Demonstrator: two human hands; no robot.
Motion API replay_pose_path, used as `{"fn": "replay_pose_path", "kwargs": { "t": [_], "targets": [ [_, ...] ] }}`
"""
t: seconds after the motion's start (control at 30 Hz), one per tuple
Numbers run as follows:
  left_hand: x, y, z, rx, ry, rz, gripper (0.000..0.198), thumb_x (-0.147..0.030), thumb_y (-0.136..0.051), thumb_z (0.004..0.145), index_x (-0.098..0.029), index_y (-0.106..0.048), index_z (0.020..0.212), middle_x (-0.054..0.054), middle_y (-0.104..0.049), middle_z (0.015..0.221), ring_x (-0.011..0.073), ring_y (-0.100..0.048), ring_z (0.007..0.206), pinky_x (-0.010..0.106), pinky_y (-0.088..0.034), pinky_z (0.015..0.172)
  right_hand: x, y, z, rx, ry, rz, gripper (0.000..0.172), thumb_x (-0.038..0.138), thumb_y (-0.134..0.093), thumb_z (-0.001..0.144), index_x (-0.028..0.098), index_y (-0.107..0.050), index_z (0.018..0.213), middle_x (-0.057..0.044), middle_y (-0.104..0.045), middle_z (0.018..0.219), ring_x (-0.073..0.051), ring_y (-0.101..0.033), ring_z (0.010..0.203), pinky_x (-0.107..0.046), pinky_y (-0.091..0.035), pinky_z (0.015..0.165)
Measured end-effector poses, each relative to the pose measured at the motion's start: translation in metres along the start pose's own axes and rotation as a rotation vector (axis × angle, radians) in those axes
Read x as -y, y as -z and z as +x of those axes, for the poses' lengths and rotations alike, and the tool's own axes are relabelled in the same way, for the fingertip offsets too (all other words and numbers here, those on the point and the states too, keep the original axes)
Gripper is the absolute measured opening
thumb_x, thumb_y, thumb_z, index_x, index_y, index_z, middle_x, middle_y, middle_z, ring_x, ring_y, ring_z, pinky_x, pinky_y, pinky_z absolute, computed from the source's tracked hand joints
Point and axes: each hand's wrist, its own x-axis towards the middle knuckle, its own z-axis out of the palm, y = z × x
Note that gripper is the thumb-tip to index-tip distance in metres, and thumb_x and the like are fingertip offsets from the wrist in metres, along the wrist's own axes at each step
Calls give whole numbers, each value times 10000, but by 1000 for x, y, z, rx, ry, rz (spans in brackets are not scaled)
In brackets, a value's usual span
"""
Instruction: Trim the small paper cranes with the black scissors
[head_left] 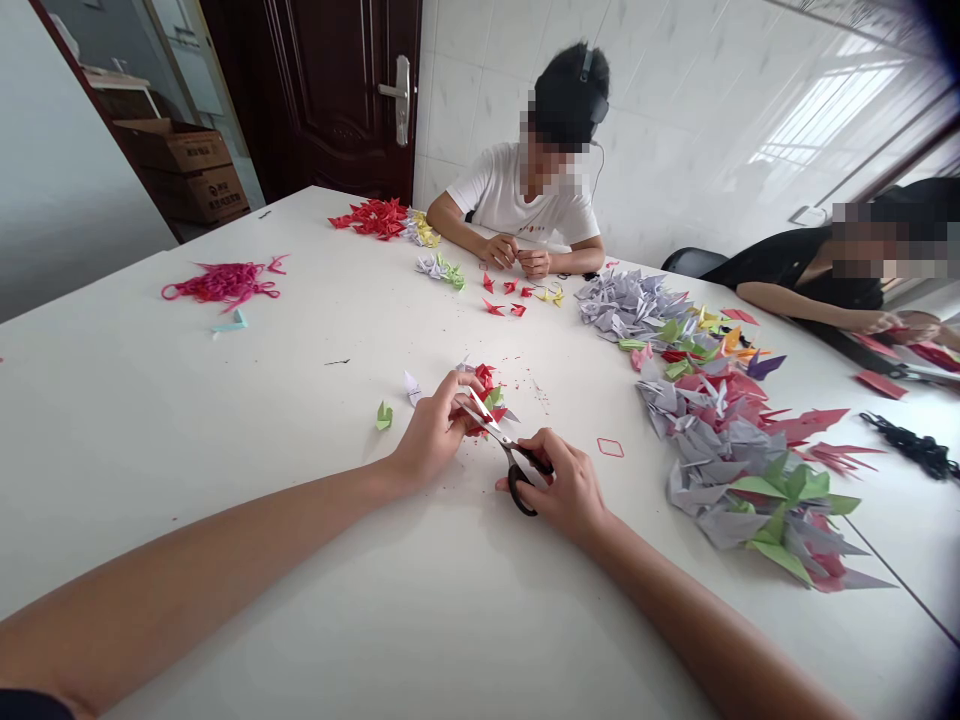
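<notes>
Black-handled scissors (506,442) are in my right hand (568,484), with fingers in the handle loops. The blades are parted and point up and left, toward my left hand (431,437). My left hand is closed in a pinch on a small red folded paper piece (472,424), mostly hidden by the fingers and blades. Just behind lies a small cluster of red, green and pale folded paper pieces (486,378). To the left of that hand are a green folded piece (384,415) and a white folded piece (412,388).
A large heap of folded paper cranes (720,440) covers the table's right side. Pink cords (225,284) lie at the left, and black cord (907,445) at the far right. Across the white table (300,400) one person handles something small; another person sits at the right.
</notes>
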Motion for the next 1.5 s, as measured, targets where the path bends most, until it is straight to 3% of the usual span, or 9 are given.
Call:
{"fn": "replay_pose_path", "kwargs": {
  "t": [0.73,0.97,1.23,1.4,1.5],
  "targets": [
    [-1,0,0,13,8,0,298,-105,-500,849,-239,-486,1114,-22,-692,779,125,-639,687,258,-504,691,-1,0,0,12,-5,-31,288,439,-712,726,233,-538,826,40,-577,643,-110,-459,514,-237,-342,491],
    [-3,0,0,6,22,-14,291,-101,-498,844,-240,-485,1100,-19,-692,790,129,-655,701,255,-517,691,0,0,0,20,-28,-15,331,437,-738,722,230,-551,900,27,-602,679,-126,-498,549,-247,-378,520],
    [-5,6,3,-130,17,-42,274,-168,-522,891,-241,-496,1154,6,-710,849,143,-654,719,295,-522,725,-2,4,-1,-30,0,47,363,437,-755,723,237,-544,940,-2,-634,758,-133,-507,586,-267,-429,549],
    [-1,9,7,-212,62,-35,42,-210,-564,870,-206,-591,902,15,-658,817,150,-619,764,285,-502,714,-14,5,-4,-149,-11,168,192,280,-698,771,230,-586,919,22,-576,682,-126,-497,566,-265,-452,539],
    [1,9,9,-232,79,-35,25,-198,-565,855,-200,-590,856,11,-637,802,144,-595,756,279,-490,709,-22,8,-4,-200,-17,171,104,195,-645,772,222,-617,868,40,-537,616,-129,-545,560,-256,-464,540]
  ]
}}
